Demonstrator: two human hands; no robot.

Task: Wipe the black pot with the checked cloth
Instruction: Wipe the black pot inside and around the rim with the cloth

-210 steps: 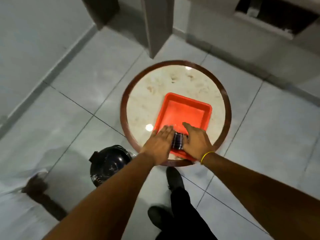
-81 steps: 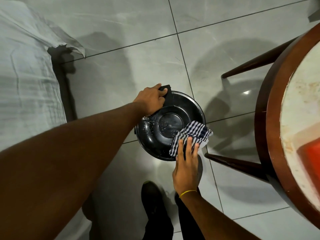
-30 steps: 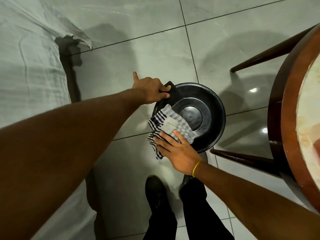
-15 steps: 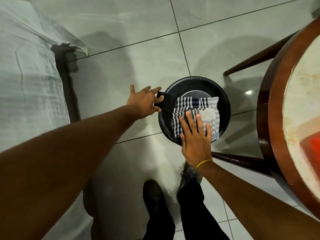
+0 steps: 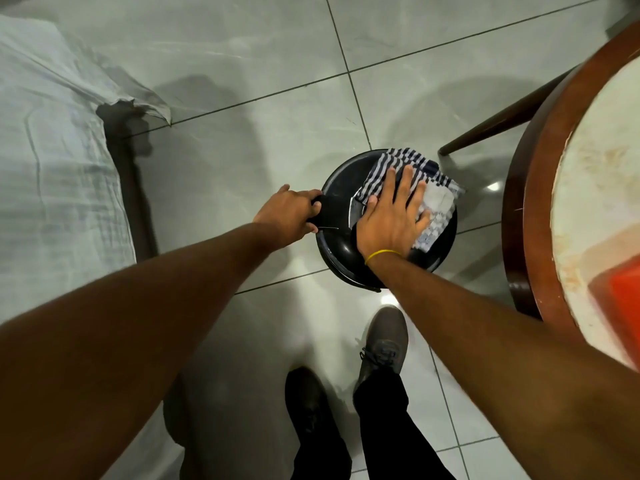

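The black pot [image 5: 341,249] stands on the tiled floor, seen from above, in the middle of the head view. My left hand [image 5: 289,211] grips its black side handle on the left. The checked cloth [image 5: 438,202], dark-and-white striped and checked, lies spread over the pot's upper right part, draping over the far rim. My right hand [image 5: 393,213] lies flat on the cloth with fingers spread, pressing it down onto the pot. A yellow band circles that wrist.
A round table [image 5: 540,188] with a dark wooden rim and pale top stands close on the right, its legs beside the pot. A red tray [image 5: 620,292] sits on it. A bed with a pale sheet [image 5: 52,161] fills the left. My two shoes [image 5: 382,344] are below the pot.
My right hand has slid the cloth from the pot's middle up and to the right, over the far rim. My left hand has closed more firmly on the handle.
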